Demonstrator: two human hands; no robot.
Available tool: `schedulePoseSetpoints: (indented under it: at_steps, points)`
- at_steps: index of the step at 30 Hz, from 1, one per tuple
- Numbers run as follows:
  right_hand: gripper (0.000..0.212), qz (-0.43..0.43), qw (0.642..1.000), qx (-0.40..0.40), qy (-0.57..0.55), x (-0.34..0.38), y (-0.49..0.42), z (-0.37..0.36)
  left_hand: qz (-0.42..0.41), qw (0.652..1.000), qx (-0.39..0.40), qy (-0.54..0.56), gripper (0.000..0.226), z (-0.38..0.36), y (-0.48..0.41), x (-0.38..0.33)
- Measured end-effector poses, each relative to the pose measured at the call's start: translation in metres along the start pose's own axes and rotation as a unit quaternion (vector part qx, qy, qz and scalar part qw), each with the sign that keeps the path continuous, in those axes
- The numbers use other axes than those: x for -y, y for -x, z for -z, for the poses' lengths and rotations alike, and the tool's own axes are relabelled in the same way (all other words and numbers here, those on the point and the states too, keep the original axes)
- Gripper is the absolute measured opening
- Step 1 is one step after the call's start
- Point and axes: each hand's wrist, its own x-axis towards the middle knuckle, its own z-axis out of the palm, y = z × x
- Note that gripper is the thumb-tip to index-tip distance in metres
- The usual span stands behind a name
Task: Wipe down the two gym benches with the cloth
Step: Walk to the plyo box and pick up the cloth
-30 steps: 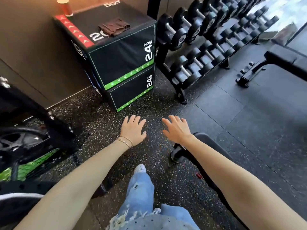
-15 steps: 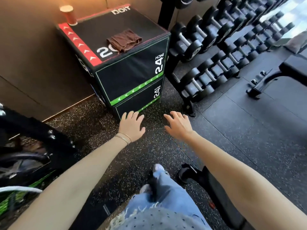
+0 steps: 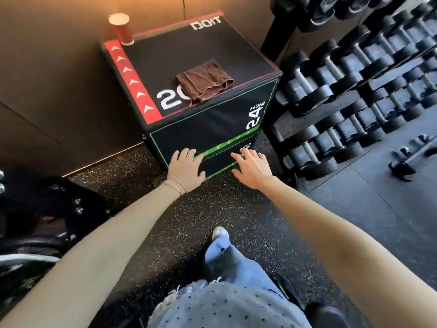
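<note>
A crumpled brown cloth (image 3: 205, 81) lies on top of a black plyo box (image 3: 212, 124), near its front edge over the white number. My left hand (image 3: 185, 168) is stretched forward, fingers apart and empty, level with the lower part of the box front. Beside it, my right hand (image 3: 254, 168) is also spread and empty. Both hands are below the cloth and apart from it. Only the foot of one bench frame (image 3: 411, 156) shows at the right edge; a dark padded end (image 3: 324, 313) sits at the bottom right.
A red cylindrical can (image 3: 121, 28) stands on the box's back left corner. A dumbbell rack (image 3: 350, 86) fills the right side, close to the box. Black exercise equipment (image 3: 47, 209) sits at the left. A wall runs behind the box. Speckled rubber floor lies underfoot.
The view has moved closer to the box, which now looks larger and more central. Both open hands have advanced from over the floor to in front of the box's lower face.
</note>
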Motion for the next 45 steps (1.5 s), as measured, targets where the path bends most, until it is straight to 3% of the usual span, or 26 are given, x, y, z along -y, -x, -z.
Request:
schedulePoseSetpoints:
  at_steps: [9, 22, 35, 38, 45]
  points:
    - [0.055, 0.04, 0.999, 0.021, 0.008, -0.029, -0.113, 0.02, 0.01, 1.0, 0.006, -0.013, 0.06, 0.014, -0.102, 0.042]
    - [0.054, 0.051, 0.997, -0.059, -0.008, -0.022, -0.29, 0.061, 0.016, 1.0, -0.022, 0.002, 0.061, 0.04, -0.242, 0.131]
    - [0.07, 0.015, 0.998, 0.066, 0.02, 0.009, -0.406, 0.045, 0.027, 0.999, -0.011, 0.021, 0.06, 0.032, -0.307, 0.187]
    - [0.064, 0.016, 0.999, 0.027, 0.023, 0.004, -0.409, 0.036, 0.025, 0.999, 0.0, 0.023, 0.064, 0.026, -0.313, 0.191]
    - [0.032, 0.018, 0.985, -0.145, 0.086, 0.008, -0.392, 0.022, -0.013, 1.0, 0.015, 0.015, 0.07, 0.022, -0.324, 0.186]
